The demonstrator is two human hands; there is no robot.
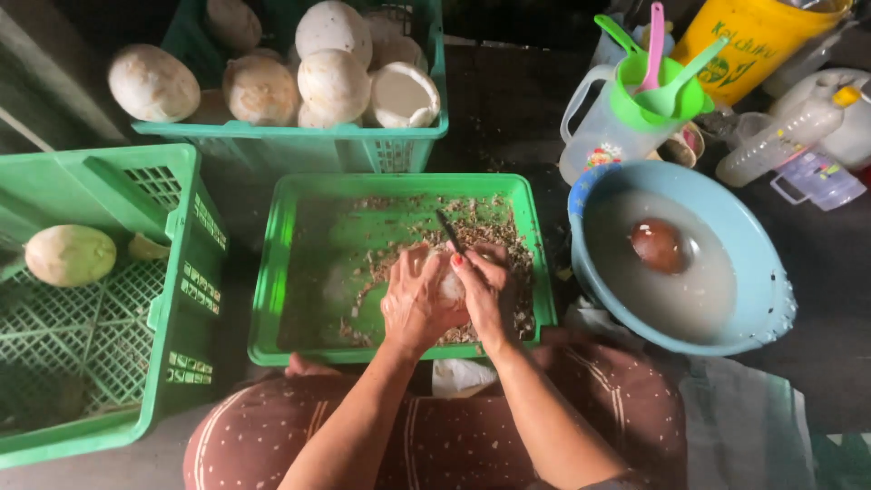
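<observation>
Head view: my 2 hands peel a coconut over a green tray.

My left hand [415,304] cups the pale coconut [448,287], fingers wrapped around it, steadying it above the green tray [299,272] so shavings drop inside. My right hand [485,290] grips a dark knife [450,232], fingers closed, blade against the coconut. A blue basin [771,299] of water sits beside the tray.
</observation>
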